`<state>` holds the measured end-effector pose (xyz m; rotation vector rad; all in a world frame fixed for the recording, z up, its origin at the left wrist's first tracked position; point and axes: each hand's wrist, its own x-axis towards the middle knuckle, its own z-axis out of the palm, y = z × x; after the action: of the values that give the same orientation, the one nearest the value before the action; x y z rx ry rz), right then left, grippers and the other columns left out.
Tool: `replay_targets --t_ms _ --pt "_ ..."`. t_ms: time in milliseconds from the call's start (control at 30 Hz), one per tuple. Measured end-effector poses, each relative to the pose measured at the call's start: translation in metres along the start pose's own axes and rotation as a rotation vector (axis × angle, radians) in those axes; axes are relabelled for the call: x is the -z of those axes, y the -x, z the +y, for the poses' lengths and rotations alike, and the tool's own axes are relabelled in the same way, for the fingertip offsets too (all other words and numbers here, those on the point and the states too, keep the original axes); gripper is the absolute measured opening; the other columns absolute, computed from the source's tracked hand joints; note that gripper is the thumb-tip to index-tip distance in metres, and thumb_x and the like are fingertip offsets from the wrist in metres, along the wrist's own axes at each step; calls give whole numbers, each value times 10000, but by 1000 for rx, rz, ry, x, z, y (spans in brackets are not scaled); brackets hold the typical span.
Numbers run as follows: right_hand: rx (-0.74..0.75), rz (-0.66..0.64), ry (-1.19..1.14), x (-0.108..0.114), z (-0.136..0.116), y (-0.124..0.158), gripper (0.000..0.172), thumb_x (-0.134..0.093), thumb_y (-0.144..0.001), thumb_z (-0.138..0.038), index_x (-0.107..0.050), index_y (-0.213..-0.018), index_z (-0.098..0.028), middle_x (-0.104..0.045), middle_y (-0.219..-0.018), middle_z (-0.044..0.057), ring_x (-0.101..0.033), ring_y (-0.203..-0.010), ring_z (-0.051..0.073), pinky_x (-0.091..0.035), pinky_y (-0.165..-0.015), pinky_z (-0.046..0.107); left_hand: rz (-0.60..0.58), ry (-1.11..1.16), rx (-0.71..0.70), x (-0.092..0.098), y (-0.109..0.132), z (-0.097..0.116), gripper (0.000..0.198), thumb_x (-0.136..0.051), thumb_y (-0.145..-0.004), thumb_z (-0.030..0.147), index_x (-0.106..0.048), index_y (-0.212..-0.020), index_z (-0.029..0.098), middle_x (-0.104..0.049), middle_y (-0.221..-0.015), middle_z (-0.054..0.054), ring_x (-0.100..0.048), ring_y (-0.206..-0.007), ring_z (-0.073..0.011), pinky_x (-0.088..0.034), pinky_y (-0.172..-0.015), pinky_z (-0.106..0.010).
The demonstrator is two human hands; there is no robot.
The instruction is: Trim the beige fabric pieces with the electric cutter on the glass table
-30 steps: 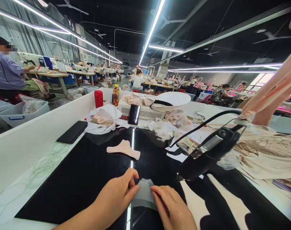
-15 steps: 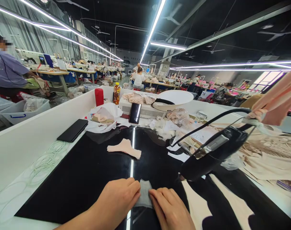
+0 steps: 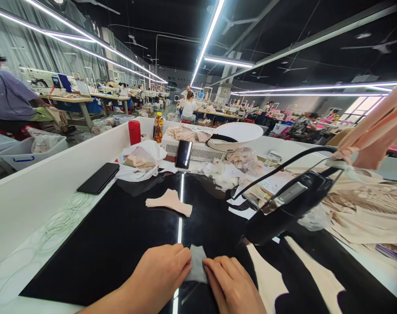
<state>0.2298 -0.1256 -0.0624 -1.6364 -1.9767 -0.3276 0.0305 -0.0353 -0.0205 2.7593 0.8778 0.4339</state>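
A small grey piece of fabric [image 3: 197, 261] lies on the glossy black board [image 3: 113, 235] close in front of me. My left hand [image 3: 162, 266] pinches its left edge, the fingers curled in. On the opposite edge, my right hand [image 3: 233, 281] grips the fabric between thumb and fingertips. Farther up the board rests a beige curved fabric piece [image 3: 169, 202], apart from both hands. To the right of my right hand are pale cut fabric pieces [image 3: 267, 272], partly under dark shapes.
A black device [image 3: 286, 209] with a cable hangs at the right, beside heaped beige fabric [image 3: 365, 222]. Phones [image 3: 98, 178], a plastic bag [image 3: 141, 161], a bottle [image 3: 158, 127] and a red container [image 3: 135, 132] stand toward the back. Pale green rings [image 3: 56, 224] lie left.
Both hands keep their hold on the grey fabric piece, almost still. The hanging black device has shifted slightly to the left in view.
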Motion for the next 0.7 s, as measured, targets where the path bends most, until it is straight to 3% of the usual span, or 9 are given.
replay_targets --t_ms 467,700 --pt "8 -2 40 5 -4 -5 380 -322 -1110 -281 -691 -1038 -225 -678 -826 35 -636 -710 193 -508 -654 335 -30 -11 2 3 2 1 147 -606 -984 115 -601 -870 208 -649 -810 39 -638 -653 -153 -400 -581 -283" --pt "40 -45 25 7 0 -3 295 -362 -1101 -254 -656 -1087 -229 -682 -853 30 -644 -720 197 -515 -660 336 -69 -44 2 6 2 3 153 -602 -986 105 -613 -867 200 -660 -818 26 -657 -679 -165 -418 -594 -286"
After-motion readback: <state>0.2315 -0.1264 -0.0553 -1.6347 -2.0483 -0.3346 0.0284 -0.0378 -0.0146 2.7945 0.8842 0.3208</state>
